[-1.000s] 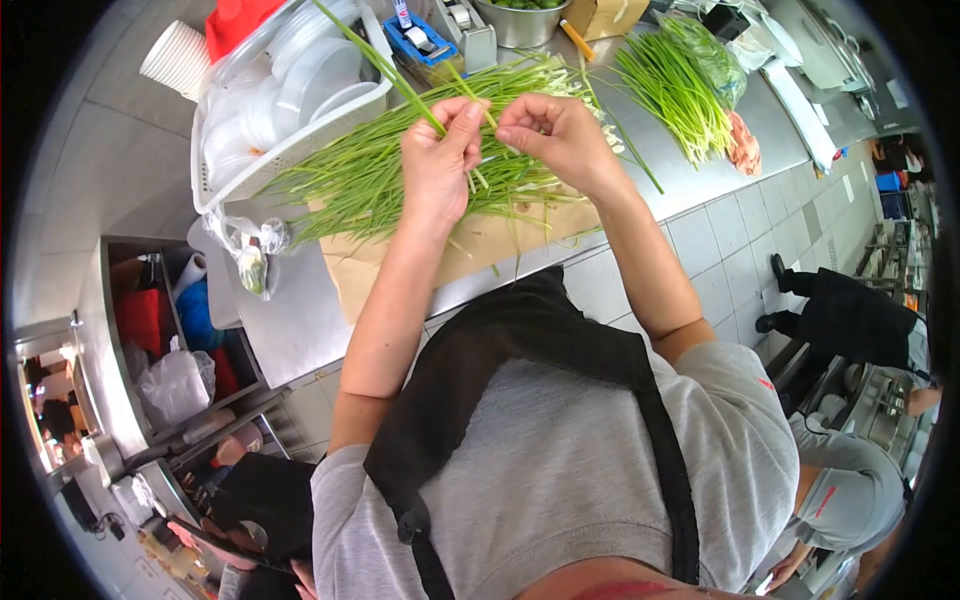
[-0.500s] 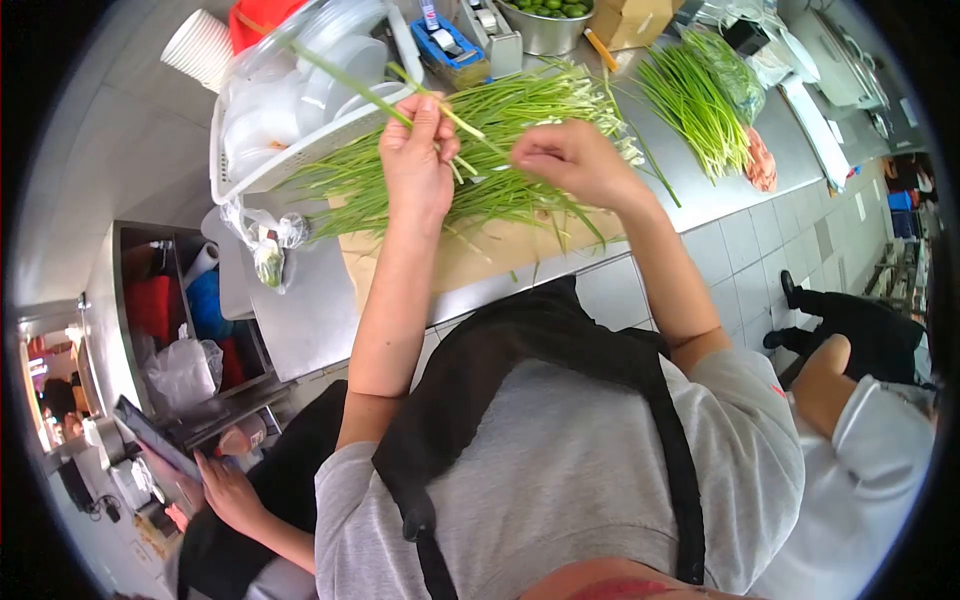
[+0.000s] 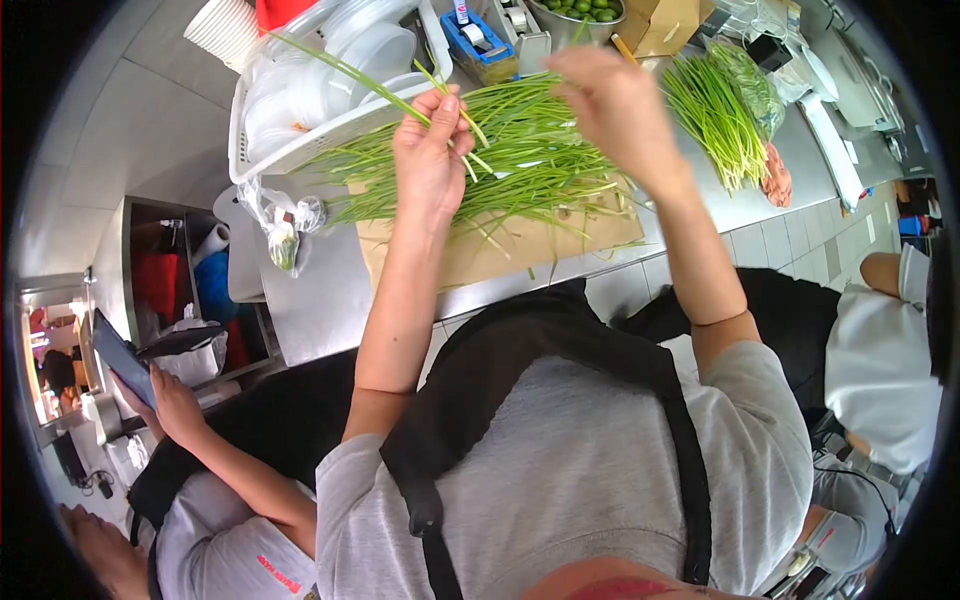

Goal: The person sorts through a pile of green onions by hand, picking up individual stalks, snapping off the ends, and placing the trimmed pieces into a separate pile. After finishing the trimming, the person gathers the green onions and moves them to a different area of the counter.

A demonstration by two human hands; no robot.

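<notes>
My left hand [image 3: 432, 155] is closed around a few long green garlic chive stalks [image 3: 350, 74], whose pale ends stick out below the fingers. It hovers over the left part of a large chive pile [image 3: 540, 165]. My right hand [image 3: 615, 115] is raised above the right end of that pile. Motion smears its fingers, so I cannot tell whether anything is in them. Under the pile lies a sheet of brown paper [image 3: 455, 262] on the steel table [image 3: 320, 325].
A white basket [image 3: 240, 150] of clear plastic lids stands back left, beside a blue tape dispenser [image 3: 478, 45]. Behind are a bowl of limes [image 3: 590, 12] and a cardboard box [image 3: 665, 28]. Another chive bundle [image 3: 712, 125] lies right. Co-workers stand on both sides; one holds a tablet [image 3: 122, 355].
My right hand has swung up and right, away from my left hand, which still grips the chives. The co-worker at left has come further into view; people at right have shifted.
</notes>
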